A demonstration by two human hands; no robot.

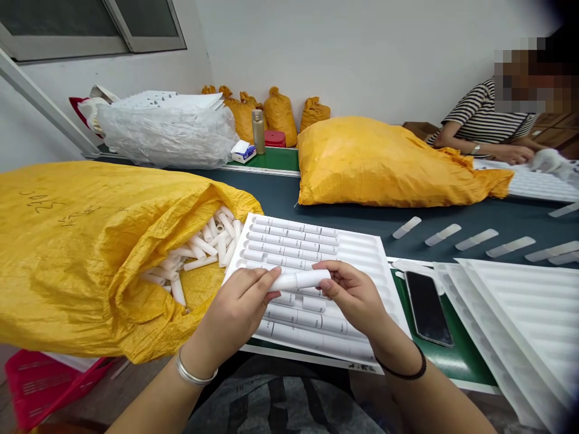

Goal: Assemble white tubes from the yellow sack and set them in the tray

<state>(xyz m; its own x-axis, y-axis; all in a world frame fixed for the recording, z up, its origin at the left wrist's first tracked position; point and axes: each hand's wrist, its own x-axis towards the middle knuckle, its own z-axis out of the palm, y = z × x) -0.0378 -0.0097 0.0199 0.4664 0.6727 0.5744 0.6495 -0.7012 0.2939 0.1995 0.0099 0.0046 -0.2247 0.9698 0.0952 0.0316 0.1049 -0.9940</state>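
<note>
Tube point(302, 279) lies crosswise between both hands just above the tray point(362, 253) — left hand point(239, 307) pinching its left end, right hand point(353, 292) clamped on its right end, equally near.

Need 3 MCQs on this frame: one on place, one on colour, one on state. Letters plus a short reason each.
1. Where does the black phone lie?
A. right of the slotted tray
B. inside the sack
C. on the far bag

2. What colour is the open sack of white tubes?
A. blue
B. yellow
C. grey

3. How is the white tube held?
A. lying loose in a slot
B. by one hand only
C. between both hands, above the tray

Answers: 1 A, it rests on the green edge beside the tray. 2 B, yellow woven fabric. 3 C, left hand and right hand each grip an end.
</note>
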